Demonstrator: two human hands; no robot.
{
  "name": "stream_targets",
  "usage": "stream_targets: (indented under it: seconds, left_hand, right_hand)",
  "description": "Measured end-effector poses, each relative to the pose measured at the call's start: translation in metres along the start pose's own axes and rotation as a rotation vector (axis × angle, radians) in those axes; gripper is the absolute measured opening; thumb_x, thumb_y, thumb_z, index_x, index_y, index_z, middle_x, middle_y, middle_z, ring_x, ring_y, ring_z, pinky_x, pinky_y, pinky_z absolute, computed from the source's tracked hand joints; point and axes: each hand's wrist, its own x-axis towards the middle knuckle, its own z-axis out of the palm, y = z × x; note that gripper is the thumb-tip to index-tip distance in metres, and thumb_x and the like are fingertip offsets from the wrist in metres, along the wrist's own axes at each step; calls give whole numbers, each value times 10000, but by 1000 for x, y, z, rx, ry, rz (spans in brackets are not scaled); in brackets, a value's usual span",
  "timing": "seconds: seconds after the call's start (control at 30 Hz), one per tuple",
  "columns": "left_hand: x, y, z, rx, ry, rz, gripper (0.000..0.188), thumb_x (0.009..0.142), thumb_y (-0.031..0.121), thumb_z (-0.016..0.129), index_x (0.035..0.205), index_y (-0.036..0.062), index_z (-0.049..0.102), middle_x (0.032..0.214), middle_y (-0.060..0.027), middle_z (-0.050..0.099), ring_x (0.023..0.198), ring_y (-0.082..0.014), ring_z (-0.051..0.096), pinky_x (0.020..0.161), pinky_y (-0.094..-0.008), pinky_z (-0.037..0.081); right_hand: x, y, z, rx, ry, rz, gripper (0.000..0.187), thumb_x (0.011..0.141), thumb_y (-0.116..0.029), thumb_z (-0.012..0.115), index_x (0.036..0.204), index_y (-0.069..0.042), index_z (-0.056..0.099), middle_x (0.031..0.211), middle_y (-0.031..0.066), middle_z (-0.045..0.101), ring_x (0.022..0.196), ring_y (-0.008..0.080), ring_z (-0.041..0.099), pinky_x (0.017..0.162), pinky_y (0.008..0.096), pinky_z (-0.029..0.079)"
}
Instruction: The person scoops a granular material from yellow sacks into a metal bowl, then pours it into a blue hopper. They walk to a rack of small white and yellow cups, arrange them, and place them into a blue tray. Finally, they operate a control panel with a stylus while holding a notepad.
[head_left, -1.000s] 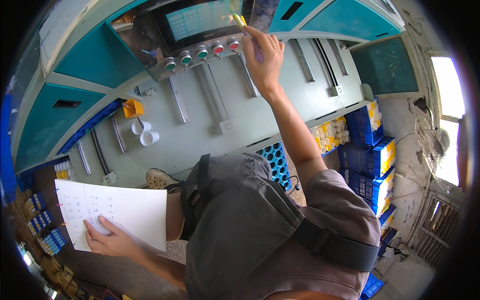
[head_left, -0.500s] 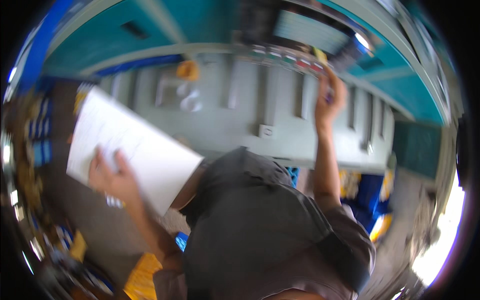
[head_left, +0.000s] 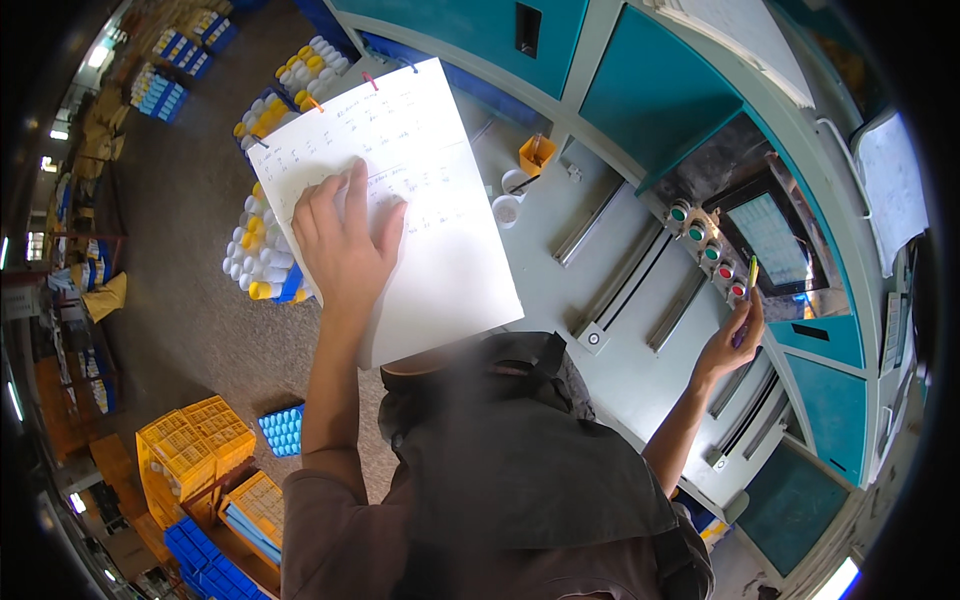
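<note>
A white notebook (head_left: 450, 265) with handwritten lines and several coloured rings along its top edge lies tilted in front of me, left of centre. On its page rests my left hand (head_left: 345, 235), palm down, fingers stretched and thumb apart. What supports the sheets from below is mostly hidden. Out to the right, my right hand (head_left: 733, 340) is closed around a slim pen (head_left: 753, 272) with a yellow-green end pointing up. The pen is near a dark-framed screen (head_left: 768, 240) and a row of green and red push buttons (head_left: 711, 252) on the machine panel.
Teal machine doors (head_left: 660, 95) and a grey bed with metal rails (head_left: 620, 270) stretch ahead. An orange container (head_left: 537, 153) and white cups (head_left: 506, 209) stand on it. Left are crates of white and yellow bobbin-like pieces (head_left: 262, 240), yellow crates (head_left: 200, 440) and a blue tray (head_left: 283, 431).
My view has turned, so the machine now slants to the right. The notebook and left hand appear higher and nearer the middle; the right hand with the pen appears lower and farther right.
</note>
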Motion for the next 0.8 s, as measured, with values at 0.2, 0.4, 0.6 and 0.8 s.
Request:
stream_targets:
  seconds: [0.2,0.4,0.6,0.8]
  left_hand:
    - [2,2,-4,40,-57,-7,566,870,335,756,1358,79,627,1264,-166,527,1157,-331,470,1009,-479,390]
    - [5,5,-8,65,-93,5,541,882,332,742,1377,142,636,1341,-178,487,1199,-354,426,1048,-489,367]
    - [1,2,-7,93,-109,15,520,891,337,729,1370,154,642,1349,-173,479,1217,-363,415,1061,-500,354]
    - [5,-3,-2,76,-16,79,457,916,344,710,1334,165,666,1274,-173,529,1166,-363,504,1006,-471,435]
  right_hand:
    - [-5,-4,2,-15,-21,24,247,1002,-152,629,1218,-66,711,960,68,738,844,173,624,756,319,464]
    - [-9,0,0,-57,-21,-14,247,997,-143,634,1219,-66,711,966,65,737,841,180,625,769,330,470]
    - [-15,-10,2,-52,-18,-33,246,985,-116,645,1217,-71,711,977,71,735,847,181,630,764,324,473]
    - [-5,-17,3,-79,-52,40,294,914,-52,688,1204,-86,718,966,66,703,838,181,614,847,352,445]
